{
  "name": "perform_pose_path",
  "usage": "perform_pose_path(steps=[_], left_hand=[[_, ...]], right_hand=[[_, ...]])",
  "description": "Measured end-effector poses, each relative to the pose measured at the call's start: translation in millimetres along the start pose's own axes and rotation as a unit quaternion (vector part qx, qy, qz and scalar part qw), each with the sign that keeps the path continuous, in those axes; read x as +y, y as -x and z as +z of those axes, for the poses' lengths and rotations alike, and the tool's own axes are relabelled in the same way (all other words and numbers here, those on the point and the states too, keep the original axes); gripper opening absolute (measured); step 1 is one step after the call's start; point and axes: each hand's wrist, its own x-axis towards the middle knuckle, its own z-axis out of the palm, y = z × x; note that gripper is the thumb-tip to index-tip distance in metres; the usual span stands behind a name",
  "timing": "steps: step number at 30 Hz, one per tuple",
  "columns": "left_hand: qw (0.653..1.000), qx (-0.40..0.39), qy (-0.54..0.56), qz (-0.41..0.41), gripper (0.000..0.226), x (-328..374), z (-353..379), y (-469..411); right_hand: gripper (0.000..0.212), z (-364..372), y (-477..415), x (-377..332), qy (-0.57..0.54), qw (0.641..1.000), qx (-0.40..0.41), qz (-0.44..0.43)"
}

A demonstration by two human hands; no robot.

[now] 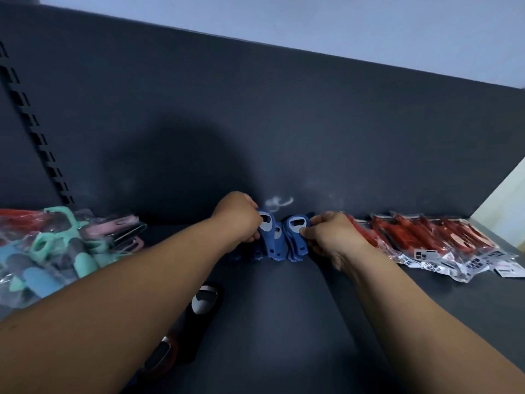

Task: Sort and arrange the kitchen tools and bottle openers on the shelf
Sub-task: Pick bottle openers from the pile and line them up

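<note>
I log left hand (240, 217) curled round one blue opener stack (268, 237), right hand (326, 233) pinching the neighbouring stack (295, 237) between fingertips (306, 231). Likely light, rigid, slippery; I'd grip the flanks.

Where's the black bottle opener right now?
Head view: the black bottle opener lies on the near part of the shelf, left of centre, partly under the left forearm, in front of the blue bottle openers.

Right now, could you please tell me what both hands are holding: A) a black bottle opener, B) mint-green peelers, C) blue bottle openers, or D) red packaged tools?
C: the left hand and the right hand each grip blue bottle openers at the back of the shelf.
</note>
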Motion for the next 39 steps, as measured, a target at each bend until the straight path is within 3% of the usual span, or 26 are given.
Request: perform_pose_path(steps=[5,10,15,19,21,24,27,30,33,36,39], left_hand=[[0.994,0.009,-0.105,0.019,0.007,1,14,-7],[0.96,0.073,-0.258,0.079,0.021,-3,16,-5],[0.952,0.075,-0.278,0.105,0.02,-7,14,1],[0.953,0.068,-0.261,0.141,0.013,-8,-12,10],[0.953,0.049,-0.258,0.151,0.006,-11,-34,20],[0.949,-0.013,-0.28,0.144,0.01,-23,-69,43],[0.93,-0.061,-0.339,0.126,0.008,-41,-98,67],[0.907,-0.08,-0.399,0.111,0.021,-56,-114,87],[0.87,-0.036,-0.473,0.136,0.036,-68,-124,89],[0.834,0.034,-0.521,0.178,0.036,-77,-129,80],[0.811,0.042,-0.559,0.17,0.042,-87,-135,76]], right_hand=[[0.02,-2,-7,6,0.023,1.0,0.001,-0.01],[0.02,1,-13,12,0.069,0.997,0.021,-0.042],[0.022,2,-9,11,0.109,0.991,0.04,-0.065],[0.017,1,12,2,0.156,0.975,0.062,-0.148],[0.018,6,33,-1,0.166,0.964,0.034,-0.203],[0.015,23,69,1,0.163,0.954,-0.073,-0.241],[0.015,46,95,9,0.205,0.934,-0.159,-0.247],[0.02,66,109,9,0.231,0.926,-0.186,-0.234],[0.026,83,115,2,0.263,0.919,-0.178,-0.234],[0.022,102,111,-7,0.285,0.912,-0.144,-0.255],[0.028,121,102,-19,0.317,0.894,-0.109,-0.297]])
